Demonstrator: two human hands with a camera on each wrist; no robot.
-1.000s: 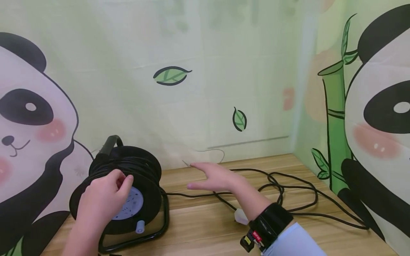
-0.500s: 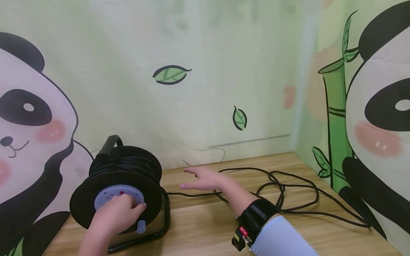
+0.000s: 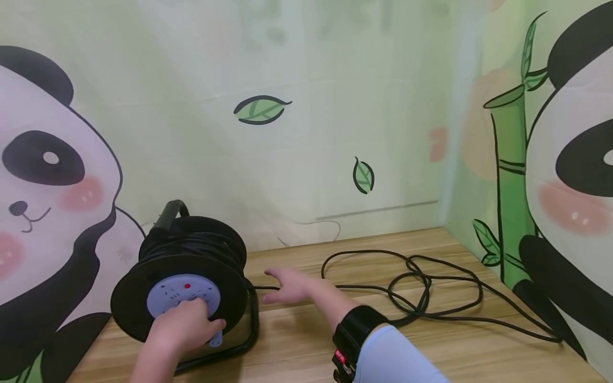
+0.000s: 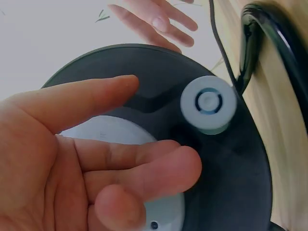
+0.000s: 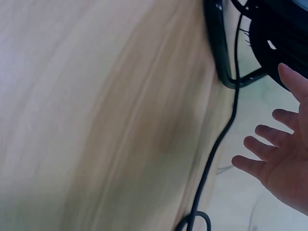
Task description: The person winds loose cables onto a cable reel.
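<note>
A black cable reel [image 3: 126, 303] stands at the left of the table, dark cable wound on its drum. On its front are a pale blue socket panel [image 3: 158, 298] with a red button and a pale crank knob [image 4: 208, 102]. My left hand [image 3: 184, 330] is in front of the panel, close to the knob. In the left wrist view its fingers are loosely bent and hold nothing, and the knob lies beyond the fingertips. To the reel's right, my right hand [image 3: 289, 287] hovers with spread fingers above the loose black cable [image 3: 364, 288].
The cable lies in loose loops on the wooden table [image 3: 297, 351], out to its right edge. A black tubular stand [image 3: 255, 319] supports the reel, and a carry handle [image 3: 172, 213] rises at its top. Behind hangs a backdrop [image 3: 306, 149] printed with pandas and bamboo.
My left hand has come down from the upper part of the panel toward the crank knob. My right hand has moved left and nearer to the reel. The white plug is now hidden.
</note>
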